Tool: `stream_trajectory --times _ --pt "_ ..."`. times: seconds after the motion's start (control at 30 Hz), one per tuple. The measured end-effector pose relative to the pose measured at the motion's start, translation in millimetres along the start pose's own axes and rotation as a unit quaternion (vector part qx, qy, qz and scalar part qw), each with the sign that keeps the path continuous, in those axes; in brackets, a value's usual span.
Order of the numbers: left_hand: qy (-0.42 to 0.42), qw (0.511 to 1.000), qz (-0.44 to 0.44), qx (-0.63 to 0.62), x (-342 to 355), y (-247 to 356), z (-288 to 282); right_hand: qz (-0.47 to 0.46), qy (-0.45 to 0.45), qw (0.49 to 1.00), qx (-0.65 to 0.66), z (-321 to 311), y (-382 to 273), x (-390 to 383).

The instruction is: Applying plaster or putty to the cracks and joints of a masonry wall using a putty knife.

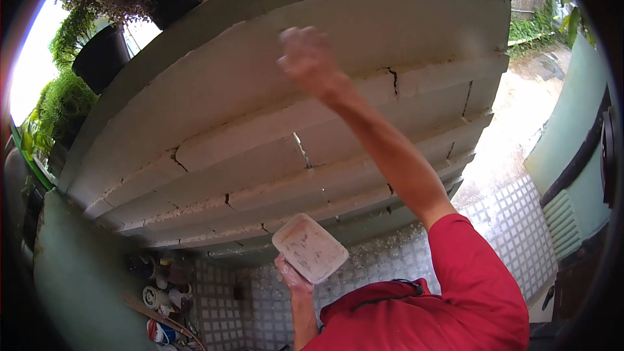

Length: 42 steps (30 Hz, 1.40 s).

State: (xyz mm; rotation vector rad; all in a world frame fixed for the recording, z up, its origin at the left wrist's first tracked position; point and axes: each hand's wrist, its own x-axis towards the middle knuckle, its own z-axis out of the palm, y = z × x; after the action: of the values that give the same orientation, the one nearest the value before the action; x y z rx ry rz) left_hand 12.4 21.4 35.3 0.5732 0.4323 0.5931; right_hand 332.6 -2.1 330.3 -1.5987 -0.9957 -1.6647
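My left hand (pixel 294 277), its skin smeared white, grips the edge of a shallow rectangular plastic tub (pixel 311 248) with rounded corners and chalky, patchy residue on it. The tub is tilted, low in front of my body. My right arm stretches up and forward. At its end my right hand (pixel 307 58), whitish and slightly blurred, is curled closed at the upper band of a pale wall (pixel 416 26). Whatever its fingers hold, if anything, I cannot make out. Several stepped ledges (pixel 273 130) run across the wall, with dark cracks and joints.
Potted plants in black pots (pixel 104 58) stand along the wall's top at the left. A tiled floor (pixel 504 221) spreads below, white-spattered in places. Buckets and cans (pixel 156 298) crowd the lower left beside a green side wall (pixel 84 273). Another pale green wall (pixel 562 136) rises at the right.
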Motion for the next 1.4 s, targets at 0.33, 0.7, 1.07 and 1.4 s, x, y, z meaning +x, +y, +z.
stream_trajectory --times 0.33,0.7,1.07,1.4 --pt "-0.006 1.0 -0.002 0.009 -1.0 -3.0 -10.8 0.16 -0.154 0.971 -0.09 -13.3 28.0 26.7" --pt "0.022 1.0 0.009 0.01 -3.0 2.7 -12.5 -0.07 -0.078 0.978 -0.182 -50.9 25.9 20.7" --pt "0.039 0.999 0.001 0.029 19.5 17.4 -27.5 -0.049 -0.051 0.994 -0.08 4.1 35.7 -17.2" --pt "0.0 1.0 0.013 0.019 16.5 27.4 -46.9 -0.062 -0.049 0.994 -0.07 0.9 19.5 9.4"
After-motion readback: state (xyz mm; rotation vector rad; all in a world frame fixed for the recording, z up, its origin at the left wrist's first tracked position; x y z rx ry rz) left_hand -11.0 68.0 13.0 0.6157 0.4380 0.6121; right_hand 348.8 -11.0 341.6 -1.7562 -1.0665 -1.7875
